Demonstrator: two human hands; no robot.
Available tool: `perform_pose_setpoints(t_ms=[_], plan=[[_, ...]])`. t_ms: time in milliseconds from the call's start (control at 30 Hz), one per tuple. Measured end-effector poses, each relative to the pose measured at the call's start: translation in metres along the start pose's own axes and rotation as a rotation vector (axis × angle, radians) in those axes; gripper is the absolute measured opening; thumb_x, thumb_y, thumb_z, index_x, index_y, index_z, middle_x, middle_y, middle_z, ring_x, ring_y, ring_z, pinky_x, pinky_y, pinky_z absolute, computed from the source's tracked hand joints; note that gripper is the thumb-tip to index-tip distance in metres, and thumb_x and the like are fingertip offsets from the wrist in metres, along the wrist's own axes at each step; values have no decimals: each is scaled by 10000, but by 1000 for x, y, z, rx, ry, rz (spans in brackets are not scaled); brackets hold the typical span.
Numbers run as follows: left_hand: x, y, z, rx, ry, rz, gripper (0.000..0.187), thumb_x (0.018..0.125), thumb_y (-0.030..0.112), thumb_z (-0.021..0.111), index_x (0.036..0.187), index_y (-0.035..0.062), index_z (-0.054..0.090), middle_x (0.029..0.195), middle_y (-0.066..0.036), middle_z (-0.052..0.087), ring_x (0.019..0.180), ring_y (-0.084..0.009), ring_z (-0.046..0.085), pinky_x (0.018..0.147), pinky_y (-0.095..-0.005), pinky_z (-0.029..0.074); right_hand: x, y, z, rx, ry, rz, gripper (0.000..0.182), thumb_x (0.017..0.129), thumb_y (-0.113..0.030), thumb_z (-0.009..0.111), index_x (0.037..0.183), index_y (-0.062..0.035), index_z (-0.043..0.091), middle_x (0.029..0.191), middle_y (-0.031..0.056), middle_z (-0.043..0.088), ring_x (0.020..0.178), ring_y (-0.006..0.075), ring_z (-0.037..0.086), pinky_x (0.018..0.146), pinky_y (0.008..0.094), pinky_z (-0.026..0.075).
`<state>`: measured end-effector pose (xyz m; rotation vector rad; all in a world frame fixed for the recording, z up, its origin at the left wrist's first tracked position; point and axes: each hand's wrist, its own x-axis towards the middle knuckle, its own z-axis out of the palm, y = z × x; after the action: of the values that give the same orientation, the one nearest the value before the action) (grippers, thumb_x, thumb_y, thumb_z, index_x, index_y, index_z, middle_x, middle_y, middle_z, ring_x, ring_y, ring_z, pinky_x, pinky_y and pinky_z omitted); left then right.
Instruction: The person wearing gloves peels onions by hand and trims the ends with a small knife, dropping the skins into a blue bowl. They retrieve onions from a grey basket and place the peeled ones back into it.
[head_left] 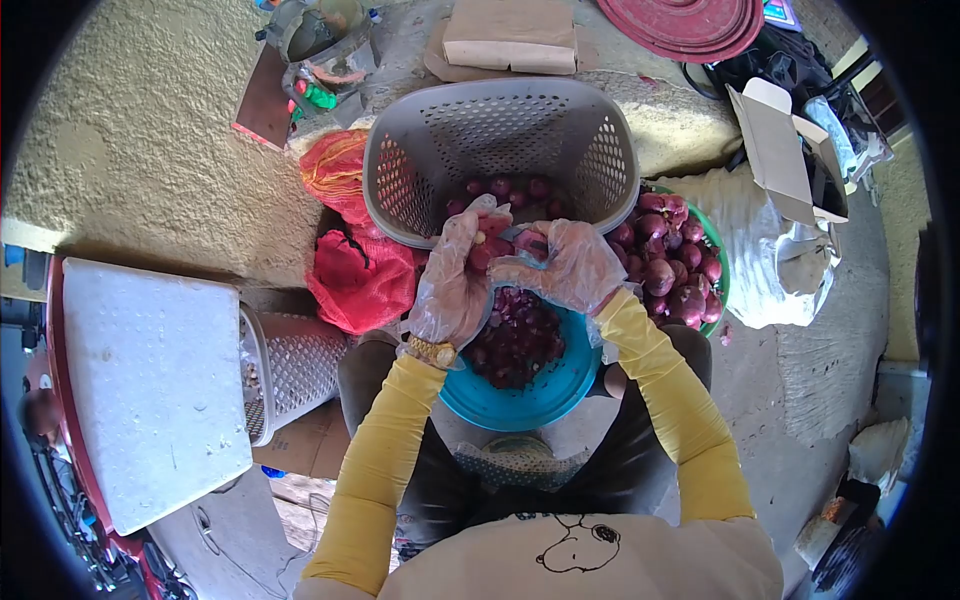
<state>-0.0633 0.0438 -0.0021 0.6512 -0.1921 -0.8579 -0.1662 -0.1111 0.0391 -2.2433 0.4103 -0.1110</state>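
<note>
Both my hands wear clear plastic gloves and meet above a blue basin (pixel 463 398). My left hand (pixel 452 275) is closed around a red onion (pixel 483 254). Close beside it, my right hand (pixel 575 262) has its fingers curled round a small dark reddish thing (pixel 531 243) whose kind I cannot make out. Below the hands, the basin holds a heap of dark red onion pieces or skins (pixel 515 345). Just beyond stands a grey perforated basket (pixel 500 115) with several red onions (pixel 502 187) at its bottom.
To the right, a green basin (pixel 722 250) is heaped with red onions, beside a white sack (pixel 750 285). Red mesh sacks (pixel 360 275) lie left of the grey basket. A white foam board (pixel 155 390) and a pale basket (pixel 300 365) stand further left. Flattened cardboard (pixel 510 35) lies at the back.
</note>
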Motion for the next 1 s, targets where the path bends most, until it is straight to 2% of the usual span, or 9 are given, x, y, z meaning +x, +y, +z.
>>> perform_pose_setpoints(t_ms=[100,400,667,800,900,967,1000], plan=[[0,1,0,-25,1,-15,379,1065,259,548,1355,16,550,1244,-124,642,1153,-244,611,856,-356,566,0,-2,-1,-19,-16,29,753,709,-706,802,1027,-26,738,874,197,724,816,345,704,757,404,546],[-1,4,6,12,14,49,331,1047,218,580,1323,37,561,1169,-72,628,1140,-217,609,912,-381,545,-1,4,5,-48,37,-25,727,739,-715,769,993,-35,736,861,202,716,817,369,694,728,420,535],[1,-2,-3,0,-2,60,299,1022,214,621,1256,33,578,1108,-70,619,1165,-275,597,976,-423,521,-1,7,9,-91,38,-62,698,781,-708,736,1002,-45,747,858,216,717,817,384,694,717,429,536],[1,-2,-4,5,-16,65,306,1024,210,620,1271,38,569,1103,-66,616,1175,-278,595,987,-428,517,0,6,9,42,-31,-13,673,824,-687,710,999,-38,751,821,226,707,793,394,689,702,422,529],[-1,0,5,-14,-16,63,309,1027,204,615,1282,40,561,1124,-69,621,1168,-271,601,987,-411,517,-1,7,9,112,-57,-20,627,865,-656,689,1004,-48,756,804,225,701,762,395,680,691,415,523],[-2,3,13,-59,44,42,186,1026,129,609,1187,37,595,1069,-67,636,1052,-196,618,977,-350,510,-1,7,10,140,-77,-30,601,887,-636,677,1011,-54,758,800,223,699,748,394,674,685,409,520],[-2,3,13,-59,43,42,186,1026,129,609,1187,37,595,1069,-67,636,1052,-196,618,977,-350,510,-1,7,12,169,-62,-56,577,903,-618,669,1012,-59,760,795,214,701,725,379,668,681,404,519]])
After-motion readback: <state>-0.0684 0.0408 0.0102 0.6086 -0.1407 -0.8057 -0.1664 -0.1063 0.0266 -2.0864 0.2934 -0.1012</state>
